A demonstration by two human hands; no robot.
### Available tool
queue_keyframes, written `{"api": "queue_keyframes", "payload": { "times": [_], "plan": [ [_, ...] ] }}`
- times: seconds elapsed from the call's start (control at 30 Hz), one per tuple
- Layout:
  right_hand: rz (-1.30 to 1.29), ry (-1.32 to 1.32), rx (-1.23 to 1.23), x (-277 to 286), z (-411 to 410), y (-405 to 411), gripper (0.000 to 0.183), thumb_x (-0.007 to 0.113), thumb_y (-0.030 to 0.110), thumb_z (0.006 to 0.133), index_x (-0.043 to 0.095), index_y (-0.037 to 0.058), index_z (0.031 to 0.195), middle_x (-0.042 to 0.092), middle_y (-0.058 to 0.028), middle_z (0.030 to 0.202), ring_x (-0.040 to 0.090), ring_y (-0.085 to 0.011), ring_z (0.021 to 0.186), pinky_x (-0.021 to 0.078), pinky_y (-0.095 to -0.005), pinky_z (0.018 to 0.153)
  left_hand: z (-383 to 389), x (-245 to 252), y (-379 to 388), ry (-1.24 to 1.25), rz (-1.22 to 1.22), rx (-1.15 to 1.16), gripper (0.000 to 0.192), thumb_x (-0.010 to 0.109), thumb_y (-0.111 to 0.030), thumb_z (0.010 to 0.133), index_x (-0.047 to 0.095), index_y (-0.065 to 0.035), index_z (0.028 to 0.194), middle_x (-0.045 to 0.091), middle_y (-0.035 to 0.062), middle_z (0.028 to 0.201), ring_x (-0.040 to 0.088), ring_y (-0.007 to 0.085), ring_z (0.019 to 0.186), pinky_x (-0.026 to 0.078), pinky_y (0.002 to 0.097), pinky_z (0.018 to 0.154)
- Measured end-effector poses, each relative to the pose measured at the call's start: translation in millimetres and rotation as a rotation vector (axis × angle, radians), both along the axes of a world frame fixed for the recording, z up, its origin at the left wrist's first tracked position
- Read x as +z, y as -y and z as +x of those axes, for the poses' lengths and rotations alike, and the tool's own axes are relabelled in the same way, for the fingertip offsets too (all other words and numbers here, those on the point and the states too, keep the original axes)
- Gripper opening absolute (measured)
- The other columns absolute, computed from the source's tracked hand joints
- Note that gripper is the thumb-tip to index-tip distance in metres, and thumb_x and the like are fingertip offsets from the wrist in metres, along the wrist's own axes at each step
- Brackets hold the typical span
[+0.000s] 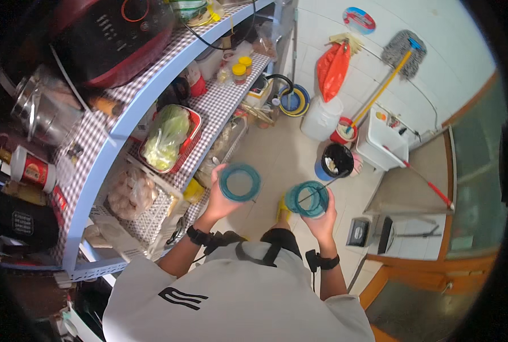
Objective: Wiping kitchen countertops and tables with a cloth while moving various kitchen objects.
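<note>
My left hand (219,203) is shut around a teal see-through cup (239,197), held upright so that I look down into its round mouth. Through its base a pale beige disc shows, and I cannot tell whether anything is inside. A second teal cup (311,210) is in my right hand (323,222), its fingers curled about the outer side. A thin dark stick (316,192) slants across that cup's mouth and extends beyond the rim. The two cups are apart, side by side over the tiled floor (271,158).
On my left stands a blue-framed shelf (138,102) with a red basket (192,141) of wrapped cabbage (166,137) and a white crate (164,213). Ahead are a black-lined bin (337,158), a white plastic jug (322,119), a white sink (380,141) and a mop (380,85).
</note>
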State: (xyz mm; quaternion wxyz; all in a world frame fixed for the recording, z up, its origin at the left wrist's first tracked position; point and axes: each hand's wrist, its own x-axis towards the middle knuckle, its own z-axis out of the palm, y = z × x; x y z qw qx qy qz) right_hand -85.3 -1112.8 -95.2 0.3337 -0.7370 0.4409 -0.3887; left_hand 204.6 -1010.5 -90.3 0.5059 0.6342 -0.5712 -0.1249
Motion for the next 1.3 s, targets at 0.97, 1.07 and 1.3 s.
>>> {"api": "queue_keyframes", "payload": {
  "times": [0.97, 1.07, 1.3],
  "plan": [
    [0.070, 0.059, 0.904, -105.3, 529.9, 382.5, 0.106, 0.087, 0.019, 0.059, 0.027, 0.0001, 0.145, 0.055, -0.0286, 0.125, 0.056, -0.0438, 0.114, 0.0481, -0.0460, 0.093, 243.2, -114.3, 299.8, -0.110, -0.164, 1.048, 0.078, 0.092, -0.016, 0.059, 0.047, 0.0021, 0.121, 0.059, 0.0149, 0.115, 0.057, 0.0282, 0.107, 0.046, 0.0395, 0.094],
    [0.090, 0.065, 0.951, -123.1, 556.9, 384.2, 0.083, 0.085, 0.018, 0.064, 0.044, -0.0025, 0.133, 0.060, -0.0226, 0.119, 0.059, -0.0368, 0.110, 0.0476, -0.0423, 0.092, 260.3, -163.6, 294.1, -0.278, -0.233, 1.130, 0.074, 0.095, -0.023, 0.055, 0.055, 0.0041, 0.112, 0.063, 0.0169, 0.106, 0.059, 0.0285, 0.098, 0.046, 0.0399, 0.091],
    [-0.021, 0.100, 1.116, -104.6, 560.3, 387.4, 0.074, 0.084, 0.022, 0.067, 0.049, -0.0005, 0.129, 0.059, -0.0258, 0.117, 0.059, -0.0437, 0.103, 0.0495, -0.0465, 0.084, 240.4, -140.7, 305.1, -0.030, -0.097, 1.379, 0.090, 0.092, -0.034, 0.061, 0.046, 0.0067, 0.126, 0.049, 0.0258, 0.126, 0.044, 0.0383, 0.118, 0.033, 0.0495, 0.103]
  ]
}}
